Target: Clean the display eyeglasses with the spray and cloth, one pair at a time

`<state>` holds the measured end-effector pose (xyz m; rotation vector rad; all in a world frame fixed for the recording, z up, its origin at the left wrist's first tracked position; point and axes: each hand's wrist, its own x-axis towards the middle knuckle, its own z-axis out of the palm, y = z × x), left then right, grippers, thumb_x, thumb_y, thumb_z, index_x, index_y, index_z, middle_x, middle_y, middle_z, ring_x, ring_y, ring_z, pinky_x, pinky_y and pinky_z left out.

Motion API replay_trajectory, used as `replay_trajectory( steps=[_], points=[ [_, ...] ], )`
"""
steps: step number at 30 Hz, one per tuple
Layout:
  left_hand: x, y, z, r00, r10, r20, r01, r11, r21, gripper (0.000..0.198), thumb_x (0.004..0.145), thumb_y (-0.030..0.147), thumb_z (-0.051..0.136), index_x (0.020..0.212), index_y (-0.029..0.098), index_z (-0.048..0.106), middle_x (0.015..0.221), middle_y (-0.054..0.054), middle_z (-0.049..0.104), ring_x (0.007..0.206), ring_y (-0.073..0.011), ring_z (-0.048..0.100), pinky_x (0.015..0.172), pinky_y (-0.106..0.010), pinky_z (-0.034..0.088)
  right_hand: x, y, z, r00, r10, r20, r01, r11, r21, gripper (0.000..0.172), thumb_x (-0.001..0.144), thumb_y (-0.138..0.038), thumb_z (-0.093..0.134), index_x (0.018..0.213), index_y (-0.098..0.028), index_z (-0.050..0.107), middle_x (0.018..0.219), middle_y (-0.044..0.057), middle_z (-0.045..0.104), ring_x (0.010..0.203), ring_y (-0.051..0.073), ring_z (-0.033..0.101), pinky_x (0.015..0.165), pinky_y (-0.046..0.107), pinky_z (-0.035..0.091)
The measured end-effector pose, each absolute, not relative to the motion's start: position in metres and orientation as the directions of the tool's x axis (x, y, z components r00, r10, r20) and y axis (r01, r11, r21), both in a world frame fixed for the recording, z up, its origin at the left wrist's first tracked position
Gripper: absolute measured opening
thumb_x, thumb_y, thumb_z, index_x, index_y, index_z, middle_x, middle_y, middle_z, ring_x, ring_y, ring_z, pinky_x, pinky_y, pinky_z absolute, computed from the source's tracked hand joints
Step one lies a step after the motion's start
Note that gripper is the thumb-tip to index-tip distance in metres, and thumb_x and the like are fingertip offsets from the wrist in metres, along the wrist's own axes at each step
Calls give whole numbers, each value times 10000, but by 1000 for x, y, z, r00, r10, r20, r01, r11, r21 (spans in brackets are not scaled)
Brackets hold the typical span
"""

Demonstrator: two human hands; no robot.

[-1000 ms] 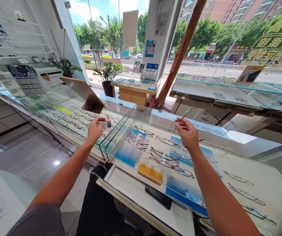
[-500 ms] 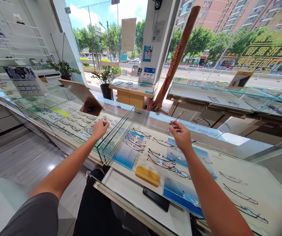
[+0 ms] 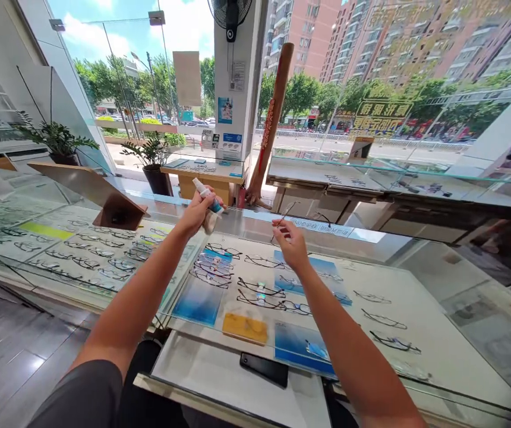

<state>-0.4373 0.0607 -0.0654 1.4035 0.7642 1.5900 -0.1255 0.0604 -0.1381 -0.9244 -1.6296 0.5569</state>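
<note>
Bright daylight floods through the far shop windows, laying pale glare on the glass display counter and shiny floor; shadows stay soft, and the wide lens bows the edges.

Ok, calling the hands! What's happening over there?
Left hand: small spray bottle. Right hand: thin-framed glasses. Below: glass display case.

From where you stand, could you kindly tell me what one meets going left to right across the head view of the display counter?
Rows of eyeglasses → left hand holding a spray bottle → yellow case → black phone → right hand holding a pair of eyeglasses → more eyeglasses.
</note>
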Motion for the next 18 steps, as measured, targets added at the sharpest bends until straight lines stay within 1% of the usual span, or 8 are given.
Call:
replay_trajectory(
  steps=[2,4,6,7,12,14,16,18],
  points=[
    [-406,63,-69,86,908,410,-315,-366,876,636,854,591,871,1193,286,428,908,19,717,908,-218,766,660,-291,599,-125,61,-138,-57,802,594,282,584,-761,393,984,-518,648,1209,-215,759,1245,135,793,915,234,690,826,402,553],
    [-382,63,-77,117,924,365,-390,-295,872,687,819,613,899,1199,298,420,888,29,683,887,-221,753,528,-233,528,-125,61,-138,-52,799,599,285,587,-758,378,989,-508,646,1203,-219,760,1247,130,790,916,229,686,820,393,552],
    [-367,63,-84,119,939,322,-452,-238,860,699,784,590,915,1188,304,422,861,38,651,873,-217,738,464,-196,465,-124,61,-138,-52,796,603,287,590,-755,353,995,-492,641,1192,-226,762,1239,120,792,921,226,685,822,386,551],
    [-363,62,-87,125,945,302,-472,-211,856,692,766,556,920,1179,303,426,862,39,644,880,-218,734,458,-192,461,-124,60,-138,-54,796,603,286,591,-754,340,998,-483,638,1189,-230,761,1239,115,794,929,225,687,824,381,550],
    [-362,55,-96,228,942,245,-459,-118,881,539,688,330,861,1043,273,459,901,26,613,971,-234,730,515,-225,550,-129,52,-135,-90,808,583,260,584,-769,317,1022,-471,643,1206,-239,756,1240,97,792,932,217,687,842,375,540],
    [-365,51,-97,272,931,243,-447,-101,889,488,687,302,831,1001,265,459,887,26,585,983,-232,713,562,-252,597,-132,46,-133,-117,812,572,239,583,-777,301,1033,-465,643,1203,-244,758,1233,93,791,943,220,688,862,383,538],
    [-367,48,-97,312,921,235,-437,-81,896,463,703,295,824,991,263,463,896,24,580,984,-222,691,646,-310,656,-136,41,-130,-140,811,568,223,584,-780,279,1041,-458,642,1188,-252,760,1233,88,791,978,230,693,872,386,539],
    [-369,45,-96,335,915,225,-433,-62,899,448,713,282,821,986,261,465,911,22,589,979,-213,673,735,-377,690,-138,35,-127,-157,811,563,213,585,-783,268,1042,-460,645,1171,-256,762,1219,84,792,1002,237,693,866,382,540]
  ],
)
